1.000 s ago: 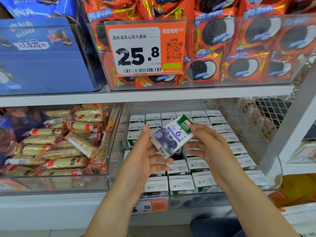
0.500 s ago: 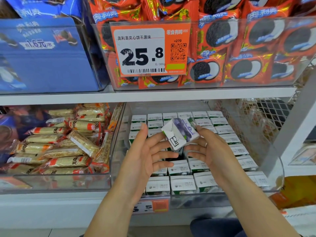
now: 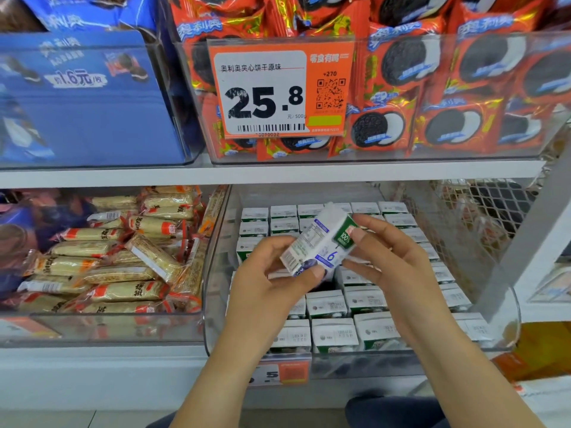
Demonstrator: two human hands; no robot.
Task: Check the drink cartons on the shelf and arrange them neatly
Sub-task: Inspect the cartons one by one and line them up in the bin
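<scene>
Hands are sharing one small blueberry drink carton [image 3: 321, 242] in the head view, tilting it above the clear bin [image 3: 216, 273] on the lower shelf [image 3: 92, 362], probably so its printed side panel is facing up for a check. The left hand [image 3: 272, 279] is gripping the lower end, thumb pressing the near corner and fingers curling behind, while the right hand [image 3: 392, 257] is pinching the green top end with its fingertips; each grip is clamping on the carton. Below, rows of matching cartons [image 3: 333, 332] are standing upright in the bin, and a dark gap under the lifted one looks like the slot it belongs in. To the left, wrapped snack bars [image 3: 123, 267] are piling loosely in a neighbouring bin. On the shelf above, red cookie packs [image 3: 432, 103] are crowding behind an orange price tag [image 3: 278, 91], beside a blue display box [image 3: 89, 100]. White wire mesh [image 3: 448, 217] is closing off the right side.
</scene>
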